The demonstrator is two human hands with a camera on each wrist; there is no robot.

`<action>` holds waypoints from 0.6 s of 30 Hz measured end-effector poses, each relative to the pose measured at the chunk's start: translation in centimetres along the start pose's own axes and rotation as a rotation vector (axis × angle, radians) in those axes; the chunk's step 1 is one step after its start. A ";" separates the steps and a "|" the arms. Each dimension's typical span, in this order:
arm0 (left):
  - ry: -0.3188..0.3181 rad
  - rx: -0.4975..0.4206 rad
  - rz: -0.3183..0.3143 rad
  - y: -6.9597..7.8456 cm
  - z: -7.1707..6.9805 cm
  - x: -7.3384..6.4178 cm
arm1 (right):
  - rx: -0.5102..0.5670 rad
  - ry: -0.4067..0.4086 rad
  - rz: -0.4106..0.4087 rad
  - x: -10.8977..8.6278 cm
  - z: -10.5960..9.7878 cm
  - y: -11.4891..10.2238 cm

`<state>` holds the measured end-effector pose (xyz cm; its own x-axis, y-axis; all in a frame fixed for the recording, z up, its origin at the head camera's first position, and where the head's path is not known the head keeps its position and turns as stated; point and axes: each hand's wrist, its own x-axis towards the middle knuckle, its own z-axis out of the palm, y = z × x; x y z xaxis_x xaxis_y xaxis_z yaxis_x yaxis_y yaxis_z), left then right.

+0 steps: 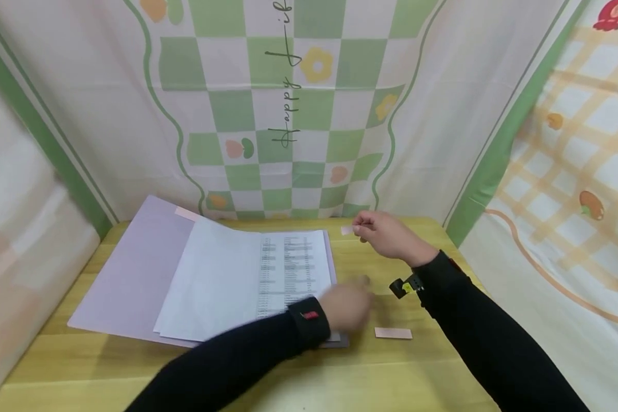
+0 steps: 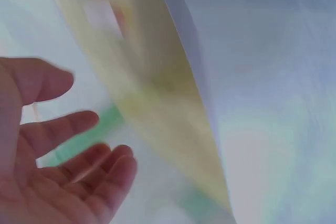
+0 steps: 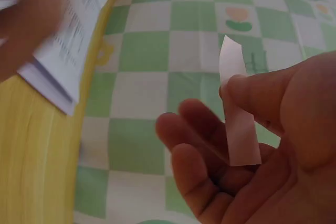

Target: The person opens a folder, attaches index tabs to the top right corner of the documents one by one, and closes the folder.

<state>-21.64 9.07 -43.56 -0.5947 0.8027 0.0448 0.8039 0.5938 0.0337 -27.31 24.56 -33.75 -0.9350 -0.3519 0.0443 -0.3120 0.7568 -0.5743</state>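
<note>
Between thumb and fingers my right hand (image 1: 386, 233) pinches a small pink paper strip (image 3: 239, 114) above the table's far right part. In the right wrist view the strip stands out past the thumb. My left hand (image 1: 347, 306), blurred in the head view, is over the right edge of the open folder. Its fingers are spread and hold nothing in the left wrist view. The lilac folder (image 1: 134, 274) lies open, its left cover raised at an angle. White sheets (image 1: 211, 280) lie inside, the right one printed with a table of text.
Another pink strip (image 1: 393, 333) lies on the wooden table (image 1: 340, 377) right of the folder. A pink piece (image 1: 186, 214) sits at the top of the folder's cover. Patterned cloth (image 1: 273, 114) hangs behind the table and on both sides.
</note>
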 end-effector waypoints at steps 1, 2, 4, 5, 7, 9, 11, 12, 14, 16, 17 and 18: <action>0.011 -0.036 -0.036 -1.8 -0.9 0.1 | 0.002 -0.004 0.006 0.4 -0.1 0.3; 0.042 -0.073 -0.075 -3.8 -1.6 0.2 | 0.009 -0.006 0.014 0.7 -0.1 0.5; 0.080 -0.203 -0.201 -7.6 -3.2 0.3 | 0.033 -0.005 0.035 1.6 0.0 0.9; 0.106 -0.276 -0.262 -9.4 -4.0 0.3 | 0.050 -0.007 0.046 2.1 0.2 1.0; 0.150 -0.453 -0.374 -12.3 -5.4 0.2 | 0.071 -0.010 0.058 3.1 0.6 1.1; 0.173 -0.620 -0.456 -14.4 -6.4 -0.1 | 0.090 -0.003 0.059 4.1 1.2 0.9; 0.187 -0.757 -0.498 -15.8 -7.0 -0.2 | 0.098 0.007 0.055 5.0 1.7 0.5; 0.186 -0.814 -0.517 -16.2 -7.3 -0.2 | 0.092 0.015 0.050 5.4 2.0 0.4; 0.188 -0.880 -0.541 -16.7 -7.5 -0.2 | 0.080 0.032 0.049 6.1 2.5 0.1; 0.199 -0.924 -0.553 -17.1 -7.4 -0.1 | 0.074 0.045 0.049 6.5 2.8 -0.3; 0.206 -0.940 -0.559 -17.2 -7.4 -0.1 | 0.071 0.050 0.048 6.7 2.9 -0.4; 0.213 -0.955 -0.564 -17.2 -7.3 0.0 | 0.070 0.055 0.045 6.9 3.1 -0.5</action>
<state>-35.48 -1.62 -36.83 -0.9341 0.3531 -0.0524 0.1447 0.5088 0.8486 -33.09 20.04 -35.67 -0.9562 -0.2862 0.0611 -0.2589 0.7302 -0.6323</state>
